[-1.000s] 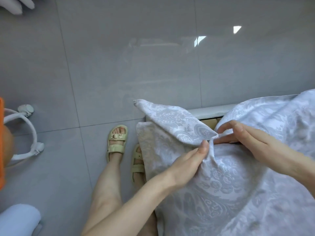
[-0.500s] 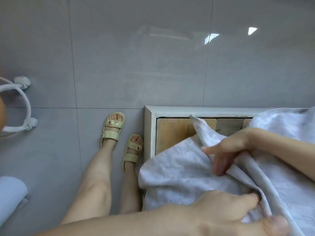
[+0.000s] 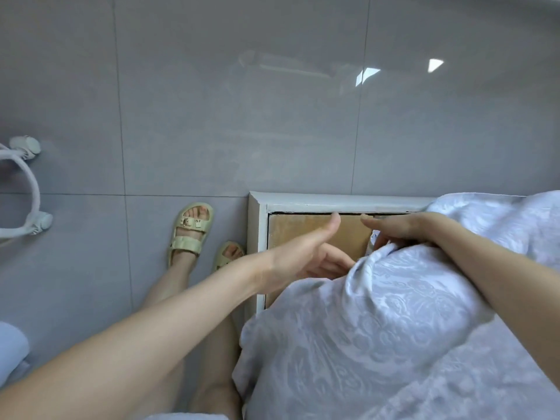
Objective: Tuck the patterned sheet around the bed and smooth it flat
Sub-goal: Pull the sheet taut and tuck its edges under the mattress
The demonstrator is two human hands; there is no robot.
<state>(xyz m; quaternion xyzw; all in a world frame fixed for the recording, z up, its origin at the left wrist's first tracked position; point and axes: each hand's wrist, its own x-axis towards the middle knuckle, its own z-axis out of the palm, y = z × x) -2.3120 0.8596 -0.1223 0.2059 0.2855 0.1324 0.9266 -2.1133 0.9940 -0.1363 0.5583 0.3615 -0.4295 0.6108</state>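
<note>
Nearest us the patterned sheet [image 3: 378, 328] lies heaped over the bed's corner, its bunched edge running away from our lap toward the far rail; the fold stops short of the corner, so the cloth sits to the right of and beneath both hands, and the bare corner lies to their left and beyond. Our left hand [image 3: 300, 259] is the nearer to that corner; it is spread, thumb straight out, fingers relaxed and reaching to the fold's edge, holding nothing that we can see. Our right hand [image 3: 406, 230] rests on top of the hump, forefinger straight, the other fingers bent down over the edge; whether they pinch the cloth we cannot tell. We judge that the next move calls for drawing this edge leftward and down over the corner, then under. Past the hands a wooden board [image 3: 297, 231] lies bare inside the white bed frame [image 3: 257, 225]; our feet in pale sandals [image 3: 191, 228] stand just beside the frame. Farther left is a white ring base with castors [image 3: 30, 189]; beyond all spreads the glossy grey tiled floor [image 3: 242, 116], catching window reflections.
</note>
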